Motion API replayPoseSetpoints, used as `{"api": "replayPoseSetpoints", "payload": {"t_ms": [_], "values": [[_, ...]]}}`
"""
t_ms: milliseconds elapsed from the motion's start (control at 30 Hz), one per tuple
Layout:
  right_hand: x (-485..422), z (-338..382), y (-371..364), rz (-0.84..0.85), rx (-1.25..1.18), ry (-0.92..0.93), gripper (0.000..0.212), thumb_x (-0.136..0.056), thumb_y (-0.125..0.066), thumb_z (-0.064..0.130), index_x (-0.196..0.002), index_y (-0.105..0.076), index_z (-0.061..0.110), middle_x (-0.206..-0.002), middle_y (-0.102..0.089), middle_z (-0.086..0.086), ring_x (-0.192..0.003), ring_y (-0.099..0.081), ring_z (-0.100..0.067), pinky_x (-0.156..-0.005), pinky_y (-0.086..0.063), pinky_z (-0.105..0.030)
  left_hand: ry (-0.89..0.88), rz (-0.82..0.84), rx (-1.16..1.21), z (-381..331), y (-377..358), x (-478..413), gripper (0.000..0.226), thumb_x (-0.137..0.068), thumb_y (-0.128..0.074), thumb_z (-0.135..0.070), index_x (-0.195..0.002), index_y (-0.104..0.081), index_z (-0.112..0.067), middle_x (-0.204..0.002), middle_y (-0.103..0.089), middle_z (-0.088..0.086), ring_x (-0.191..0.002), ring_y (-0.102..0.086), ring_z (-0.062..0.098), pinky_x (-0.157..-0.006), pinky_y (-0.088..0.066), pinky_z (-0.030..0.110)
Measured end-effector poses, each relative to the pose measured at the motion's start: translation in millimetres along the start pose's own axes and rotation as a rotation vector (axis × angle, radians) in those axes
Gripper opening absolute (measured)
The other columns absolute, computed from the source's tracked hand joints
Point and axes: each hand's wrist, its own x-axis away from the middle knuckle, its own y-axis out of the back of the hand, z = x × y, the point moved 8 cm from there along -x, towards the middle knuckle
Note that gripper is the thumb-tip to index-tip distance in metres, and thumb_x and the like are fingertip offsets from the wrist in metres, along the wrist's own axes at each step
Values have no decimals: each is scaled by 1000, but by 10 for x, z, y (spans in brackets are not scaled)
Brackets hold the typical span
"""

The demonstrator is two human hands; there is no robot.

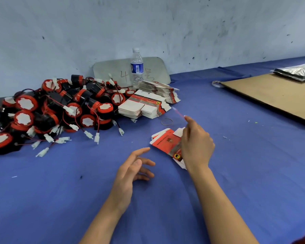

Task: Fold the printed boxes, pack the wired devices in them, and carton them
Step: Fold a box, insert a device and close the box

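A small bundle of flat red-and-white printed boxes (pixel 165 142) lies on the blue cloth, partly hidden by my right hand (pixel 196 147). That hand is raised above the bundle and pinches a thin red rubber band (pixel 178 112), which is blurred and stretches up and to the left. My left hand (pixel 132 170) hovers to the left of the bundle, fingers relaxed and holding nothing. Two stacks of flat printed boxes (pixel 144 106) sit farther back. At the left is a big pile of black-and-red wired devices (pixel 51 110) with white plugs.
A loose rubber band (pixel 166 121) lies between the stacks and the bundle. A water bottle (pixel 137 67) stands before a grey board (pixel 155 69) leaning on the wall. A brown cardboard sheet (pixel 275 94), a tape roll (pixel 217 84) and silver bags (pixel 296 72) lie at the right.
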Motion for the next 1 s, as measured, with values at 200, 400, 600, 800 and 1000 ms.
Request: {"api": "replayPoseSetpoints", "payload": {"t_ms": [200, 400, 600, 800, 1000], "values": [[197, 272, 511, -402, -573, 338, 23, -98, -37, 12, -114, -52, 17, -85, -63, 3, -68, -53, -11, -61, -36, -18, -48, -203, -82, -31, 104, -18, 44, -91, -58, -34, -131, -43, -42, -119, -60, -15, -112, -59, 7, -91, -48, 26], [338, 486, -22, 103, -828, 175, 15, -98, -36, 23, -97, -46, 33, -72, -56, 18, -66, -52, 5, -56, -36, -11, -116, -275, -115, -72, 143, -31, 82, -84, -58, -34, -151, -10, -40, -149, -33, -25, -133, -34, -10, -104, -33, 13], [397, 503, -270, 326, -947, 65, 12, -93, -42, 42, -103, -46, 37, -82, -63, 26, -78, -60, 0, -68, -48, -20, -116, -285, -71, -52, 172, -40, 82, -81, -61, -37, -146, -12, -45, -142, -39, -31, -130, -38, -11, -99, -35, 7], [443, 582, -275, 395, -991, 93, 41, -82, -47, 59, -115, -42, 36, -102, -63, 25, -98, -61, 2, -78, -48, -15, -125, -261, -78, -87, 164, -37, 99, -70, -65, -54, -150, -9, -41, -138, -41, -35, -132, -40, -4, -111, -37, 34], [441, 601, -268, 408, -1013, 113, 37, -83, -48, 56, -114, -43, 36, -101, -61, 32, -97, -61, 2, -77, -48, -14, -132, -265, -43, -82, 174, -41, 86, -78, -65, -43, -145, -12, -45, -127, -44, -45, -125, -43, -13, -92, -43, 9]]}}
